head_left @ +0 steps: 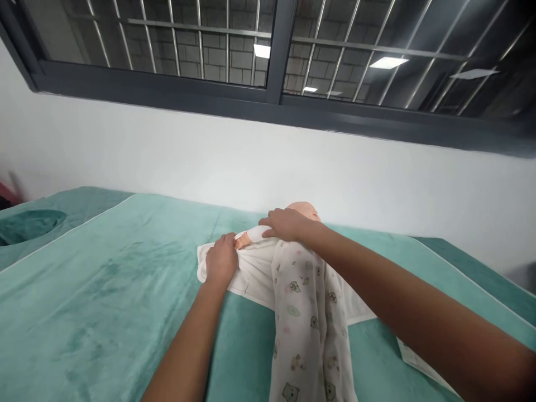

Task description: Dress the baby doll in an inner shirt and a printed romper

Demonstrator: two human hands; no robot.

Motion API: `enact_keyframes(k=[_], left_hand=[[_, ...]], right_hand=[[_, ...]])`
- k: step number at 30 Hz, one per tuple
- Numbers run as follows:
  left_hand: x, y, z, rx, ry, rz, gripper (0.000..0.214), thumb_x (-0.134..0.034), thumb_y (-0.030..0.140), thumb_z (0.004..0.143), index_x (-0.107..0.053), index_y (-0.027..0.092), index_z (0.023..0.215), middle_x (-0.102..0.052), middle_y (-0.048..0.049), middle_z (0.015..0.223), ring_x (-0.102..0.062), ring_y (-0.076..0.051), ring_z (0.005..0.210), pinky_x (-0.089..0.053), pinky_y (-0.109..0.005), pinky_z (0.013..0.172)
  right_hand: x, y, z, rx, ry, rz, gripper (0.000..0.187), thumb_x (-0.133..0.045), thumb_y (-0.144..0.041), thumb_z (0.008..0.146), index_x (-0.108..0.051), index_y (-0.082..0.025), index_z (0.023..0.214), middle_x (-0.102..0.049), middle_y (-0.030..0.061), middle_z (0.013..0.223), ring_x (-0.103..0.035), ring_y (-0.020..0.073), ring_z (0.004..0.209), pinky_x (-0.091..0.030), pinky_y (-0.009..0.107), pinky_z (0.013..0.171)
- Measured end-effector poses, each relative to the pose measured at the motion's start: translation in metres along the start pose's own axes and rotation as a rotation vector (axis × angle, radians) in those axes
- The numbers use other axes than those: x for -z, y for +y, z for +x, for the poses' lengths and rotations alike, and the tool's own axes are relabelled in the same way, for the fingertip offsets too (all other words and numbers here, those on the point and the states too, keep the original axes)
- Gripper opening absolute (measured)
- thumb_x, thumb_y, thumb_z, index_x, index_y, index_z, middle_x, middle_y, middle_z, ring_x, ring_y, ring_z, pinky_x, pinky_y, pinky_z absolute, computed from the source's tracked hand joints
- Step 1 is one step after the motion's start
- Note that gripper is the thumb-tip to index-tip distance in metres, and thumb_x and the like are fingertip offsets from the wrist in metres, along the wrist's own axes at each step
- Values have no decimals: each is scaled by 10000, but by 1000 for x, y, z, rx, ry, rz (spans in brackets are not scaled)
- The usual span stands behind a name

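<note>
A baby doll [305, 209] lies on its back, its head toward the wall and partly hidden by my right hand. A white cloth with small animal prints [299, 312] covers its body and legs. One doll arm in a white sleeve [256, 233] stretches out to the left, its small hand [242, 240] bare. My right hand [288, 223] is closed round the upper part of that sleeve, near the shoulder. Beside the doll's hand, my left hand [221, 258] has its fingers closed on the spread white garment [253, 262].
A green plush cover [117, 290] lies under the doll, with a round opening [31, 224] at the far left. Behind it rise a white wall [201, 156] and a dark-framed window [274, 56] with metal bars. Another white cloth [422, 357] lies partly under my right forearm.
</note>
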State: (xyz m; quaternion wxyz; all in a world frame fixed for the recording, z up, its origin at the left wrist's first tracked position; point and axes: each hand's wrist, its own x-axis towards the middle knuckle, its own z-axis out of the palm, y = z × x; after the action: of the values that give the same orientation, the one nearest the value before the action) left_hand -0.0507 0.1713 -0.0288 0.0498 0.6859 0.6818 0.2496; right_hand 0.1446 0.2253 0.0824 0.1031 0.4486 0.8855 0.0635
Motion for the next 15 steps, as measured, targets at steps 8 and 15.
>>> enact_keyframes(k=[8,15], left_hand=[[-5,0,0,-19,75,12,547,-407,98,847,-357,97,1392,-569,-175,1256,-548,-303,1160,-465,-416,888],[7,6,-1,-77,364,-35,723,-535,202,844,-205,135,1484,-455,-185,1392,-458,-320,1258,-427,-450,975]], right_hand=[[3,5,-14,-54,83,130,423,-436,-562,922,-583,-305,1225,-635,66,1039,-586,240,948,-381,317,742],[-18,-21,4,-21,90,253,425,-441,-567,902,-576,-306,1209,-642,64,1084,-606,244,955,-416,312,713]])
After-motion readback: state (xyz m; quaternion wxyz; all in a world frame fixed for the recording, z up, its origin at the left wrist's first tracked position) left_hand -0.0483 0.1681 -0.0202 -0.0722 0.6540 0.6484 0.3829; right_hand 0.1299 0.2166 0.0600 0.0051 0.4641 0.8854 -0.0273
